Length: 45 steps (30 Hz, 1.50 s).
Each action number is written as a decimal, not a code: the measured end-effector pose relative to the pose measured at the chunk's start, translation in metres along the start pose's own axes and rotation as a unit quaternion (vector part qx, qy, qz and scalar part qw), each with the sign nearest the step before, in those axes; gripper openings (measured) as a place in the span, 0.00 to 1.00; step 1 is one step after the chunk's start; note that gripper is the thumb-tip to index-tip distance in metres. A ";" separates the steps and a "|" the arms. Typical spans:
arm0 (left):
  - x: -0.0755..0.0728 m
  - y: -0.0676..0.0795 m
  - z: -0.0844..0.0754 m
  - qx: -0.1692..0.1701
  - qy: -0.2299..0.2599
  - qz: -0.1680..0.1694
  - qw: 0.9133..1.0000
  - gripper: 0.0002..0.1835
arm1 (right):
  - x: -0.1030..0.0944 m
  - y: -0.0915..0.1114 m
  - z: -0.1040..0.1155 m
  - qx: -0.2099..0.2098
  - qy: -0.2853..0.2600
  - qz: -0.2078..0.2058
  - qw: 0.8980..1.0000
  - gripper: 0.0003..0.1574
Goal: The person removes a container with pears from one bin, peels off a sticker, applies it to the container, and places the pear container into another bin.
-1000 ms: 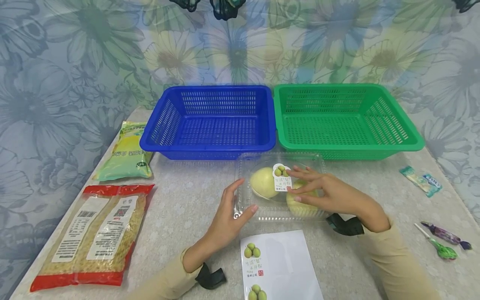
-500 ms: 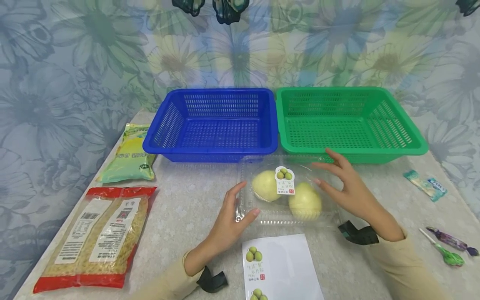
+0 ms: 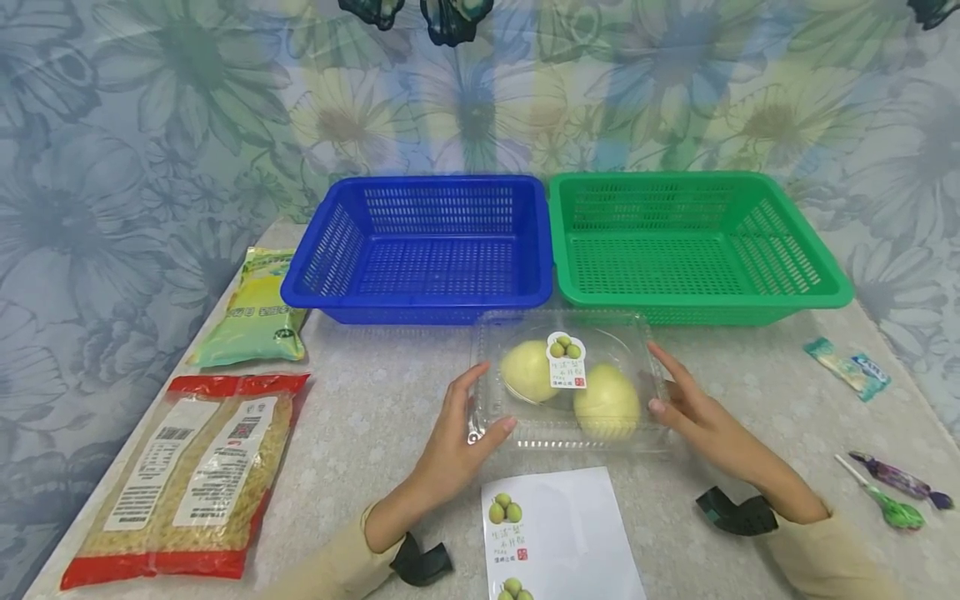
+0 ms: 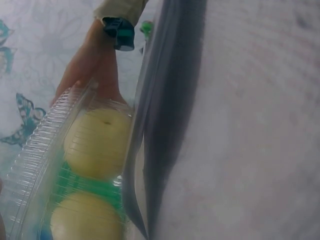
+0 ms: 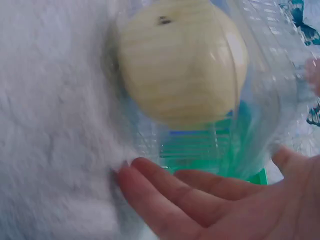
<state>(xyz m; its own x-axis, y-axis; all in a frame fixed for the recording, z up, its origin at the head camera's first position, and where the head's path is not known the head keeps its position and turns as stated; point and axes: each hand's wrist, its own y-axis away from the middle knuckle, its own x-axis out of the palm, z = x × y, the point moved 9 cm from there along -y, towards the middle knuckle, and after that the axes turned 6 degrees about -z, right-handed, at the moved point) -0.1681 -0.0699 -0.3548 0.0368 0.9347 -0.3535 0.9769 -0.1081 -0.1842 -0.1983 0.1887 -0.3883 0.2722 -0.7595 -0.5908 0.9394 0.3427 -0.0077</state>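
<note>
A clear plastic clamshell container point(image 3: 525, 423) stands mid-table with two pale yellow pears point(image 3: 607, 402) inside. On its lid lies a white sticker point(image 3: 567, 375) printed with green fruit and writing. My left hand point(image 3: 450, 437) holds the container's left side, thumb over the near corner and fingers along the edge. At the opposite end is my right hand point(image 3: 708, 425), thumb by the lid and fingers stretched along the side. In the right wrist view those fingers point(image 5: 165, 197) reach nearly straight beside the container, below a pear point(image 5: 182, 62).
Behind stand a blue basket point(image 3: 420, 302) and a green basket point(image 3: 705, 297). A sticker sheet point(image 3: 570, 533) lies in front. At left are a green-yellow bag point(image 3: 255, 321) and a red-edged bag point(image 3: 191, 475); at right, small wrapped sweets point(image 3: 847, 367) and a green lollipop point(image 3: 896, 510).
My right hand has lifted off the sticker and pears, moved right, and come down to the container's right side. The left hand keeps its place.
</note>
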 end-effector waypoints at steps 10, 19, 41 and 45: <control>0.000 -0.001 0.026 0.016 -0.002 -0.005 1.000 0.38 | 0.006 0.001 0.014 -0.015 0.010 -0.063 0.998 0.33; -0.001 -0.001 0.035 0.030 -0.041 0.011 0.999 0.38 | 0.005 0.006 0.015 0.011 -0.008 -0.108 0.994 0.27; -0.014 -0.034 -0.011 0.087 -0.034 0.161 0.983 0.26 | -0.052 0.049 0.021 0.041 -0.073 -0.158 0.984 0.25; 0.001 -0.055 -0.012 0.078 -0.037 0.147 0.985 0.24 | -0.079 0.057 0.018 0.054 -0.029 -0.206 0.977 0.25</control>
<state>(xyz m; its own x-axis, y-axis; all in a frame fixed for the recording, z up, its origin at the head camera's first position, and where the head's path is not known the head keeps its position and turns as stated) -0.2194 -0.0594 -0.3343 0.2923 0.8290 -0.4769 0.8816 -0.4268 -0.2015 -0.1623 0.2588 -0.3276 -0.1250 -0.8521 -0.5082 0.9874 -0.0569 -0.1476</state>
